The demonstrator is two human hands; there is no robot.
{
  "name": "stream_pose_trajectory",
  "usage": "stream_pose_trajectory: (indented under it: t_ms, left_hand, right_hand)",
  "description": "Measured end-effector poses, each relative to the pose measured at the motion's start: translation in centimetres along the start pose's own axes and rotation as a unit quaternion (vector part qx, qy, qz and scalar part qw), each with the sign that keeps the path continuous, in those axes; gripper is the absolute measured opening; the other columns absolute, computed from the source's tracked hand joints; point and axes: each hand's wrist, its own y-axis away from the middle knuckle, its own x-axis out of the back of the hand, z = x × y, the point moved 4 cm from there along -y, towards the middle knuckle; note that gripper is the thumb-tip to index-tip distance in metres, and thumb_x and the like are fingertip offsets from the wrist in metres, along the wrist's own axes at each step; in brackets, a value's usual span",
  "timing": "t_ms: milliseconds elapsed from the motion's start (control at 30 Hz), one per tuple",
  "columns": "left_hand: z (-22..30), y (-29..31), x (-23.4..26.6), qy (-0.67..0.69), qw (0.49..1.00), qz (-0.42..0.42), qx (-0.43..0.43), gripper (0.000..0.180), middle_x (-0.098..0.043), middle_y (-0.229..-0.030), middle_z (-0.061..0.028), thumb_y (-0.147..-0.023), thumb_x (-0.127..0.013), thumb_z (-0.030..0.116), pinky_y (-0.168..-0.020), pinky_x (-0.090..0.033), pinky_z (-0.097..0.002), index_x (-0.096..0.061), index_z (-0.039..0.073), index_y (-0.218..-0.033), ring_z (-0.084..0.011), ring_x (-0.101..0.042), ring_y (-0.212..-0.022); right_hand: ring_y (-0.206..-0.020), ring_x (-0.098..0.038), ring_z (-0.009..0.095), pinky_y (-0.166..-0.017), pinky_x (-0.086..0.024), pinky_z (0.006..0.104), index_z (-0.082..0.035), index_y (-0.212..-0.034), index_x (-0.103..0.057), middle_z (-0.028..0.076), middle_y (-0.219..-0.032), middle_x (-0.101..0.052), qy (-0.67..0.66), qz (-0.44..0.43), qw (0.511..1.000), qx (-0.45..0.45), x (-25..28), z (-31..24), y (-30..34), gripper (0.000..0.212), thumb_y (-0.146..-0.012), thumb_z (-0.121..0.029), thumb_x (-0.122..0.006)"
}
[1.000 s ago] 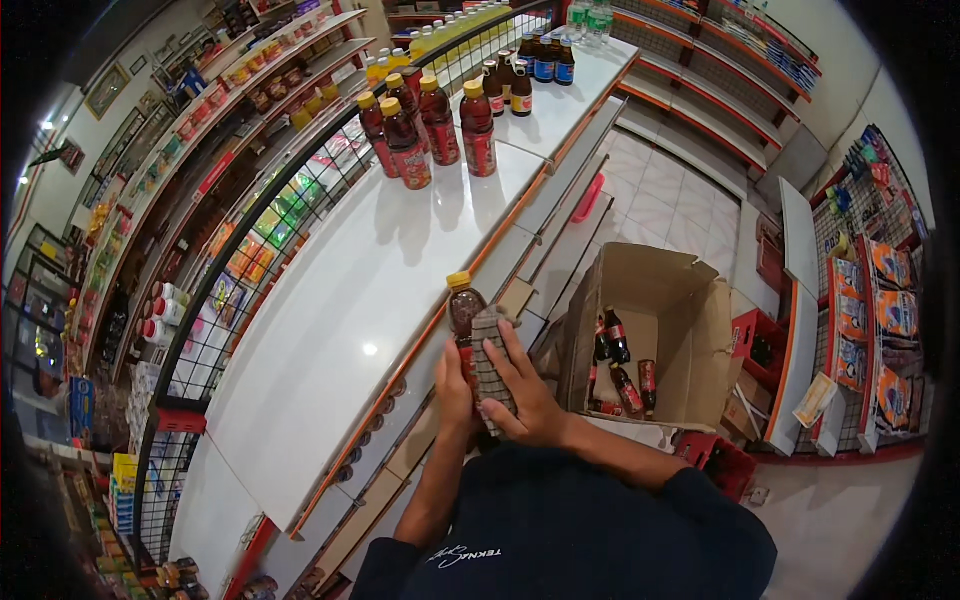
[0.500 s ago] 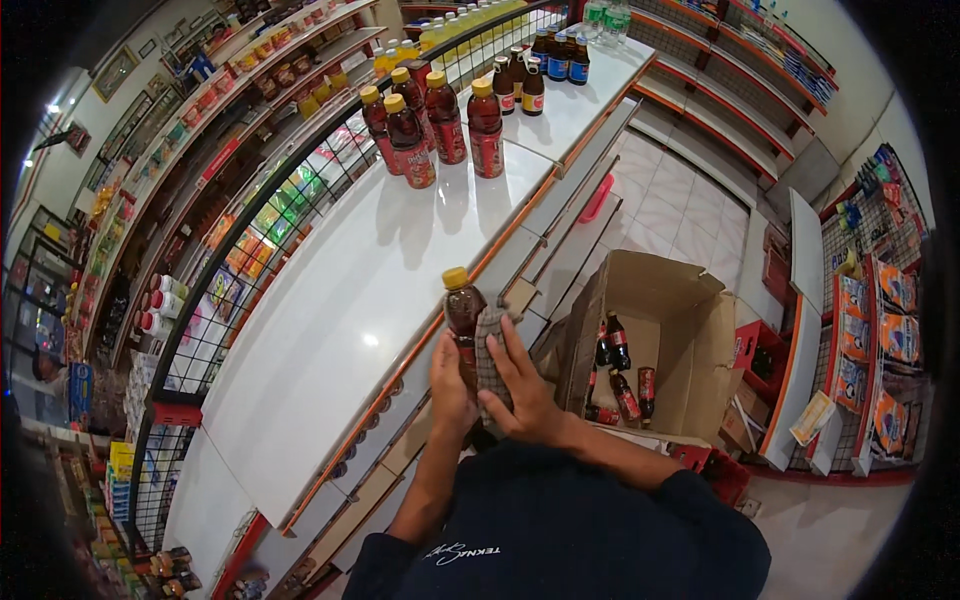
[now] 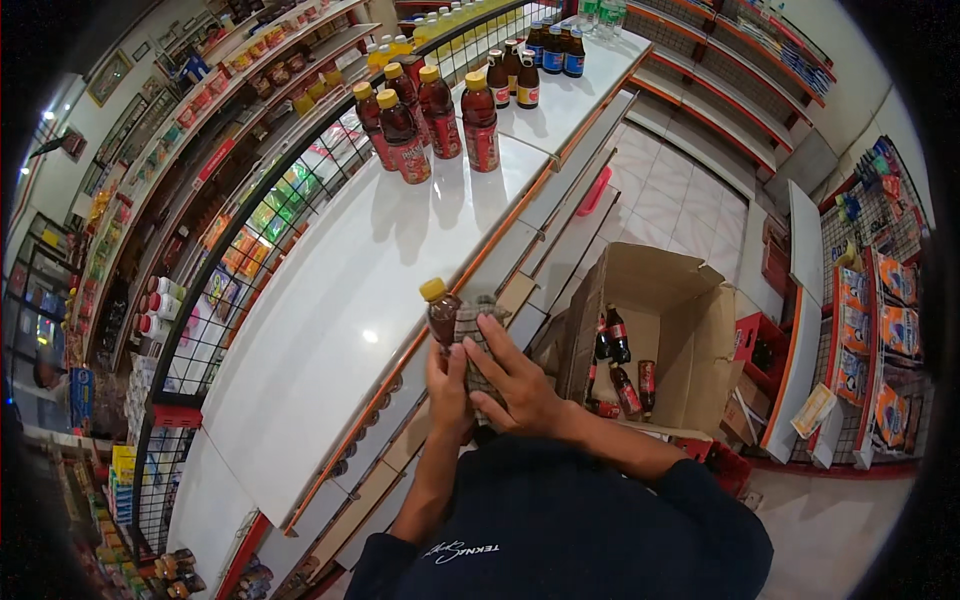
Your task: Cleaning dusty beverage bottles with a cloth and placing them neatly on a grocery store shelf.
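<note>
A dark drink bottle [image 3: 443, 318] with a yellow cap leans to the left in front of me, at the near edge of the white shelf. My left hand [image 3: 449, 392] is wrapped around its lower part. My right hand [image 3: 515, 378] presses a grey-brown checked cloth [image 3: 472, 326] against the bottle's right side, fingers spread over the fabric. The bottle's base and most of its label are hidden by hands and cloth. Farther along the white shelf [image 3: 330, 300] stand several matching yellow-capped bottles [image 3: 407, 150], upright in a group.
On my right an open cardboard box [image 3: 690, 340] holds several dark bottles [image 3: 624, 388]. Small brown bottles [image 3: 527, 85] and blue-labelled bottles [image 3: 573, 55] stand at the shelf's far end. A black wire grid [image 3: 220, 290] runs along the shelf's left side. Red crates [image 3: 762, 350] are beyond the box.
The bottle has tipped to the left and moved slightly left and down. My right hand and the cloth have shifted left and now cover more of the bottle's upper side.
</note>
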Motion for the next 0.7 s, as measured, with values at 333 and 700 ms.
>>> stream_pose_trajectory:
  t_ms: [333,700]
  left_hand:
    - [-0.5,0.1,-0.4,0.007,0.994,-0.105,0.017,0.05,-0.054,-0.13,-0.0092,-0.1,-0.053,0.035,-0.096,-0.045,-0.0306,-0.044,0.0,-0.135,-0.0175,-0.054,-0.115]
    - [0.0,0.8,0.0,0.126,0.986,-0.061,0.088,0.046,-0.061,-0.116,-0.0083,-0.102,-0.045,0.04,-0.089,-0.049,-0.0316,-0.052,0.001,-0.126,-0.0171,-0.061,-0.103]
  right_hand:
    - [-0.142,-0.026,0.042,-0.113,-0.029,0.0452,0.0,-0.15,-0.026,0.024,-0.157,-0.016,-0.167,0.064,0.976,-0.12,0.4,1.8,-1.0,0.062,-0.095,-0.014,-0.052]
    - [-0.145,-0.019,0.041,-0.115,-0.025,0.0485,0.001,-0.149,-0.029,0.022,-0.157,-0.019,-0.131,0.013,0.99,-0.05,-1.8,1.0,3.2,0.062,-0.095,-0.019,-0.054]
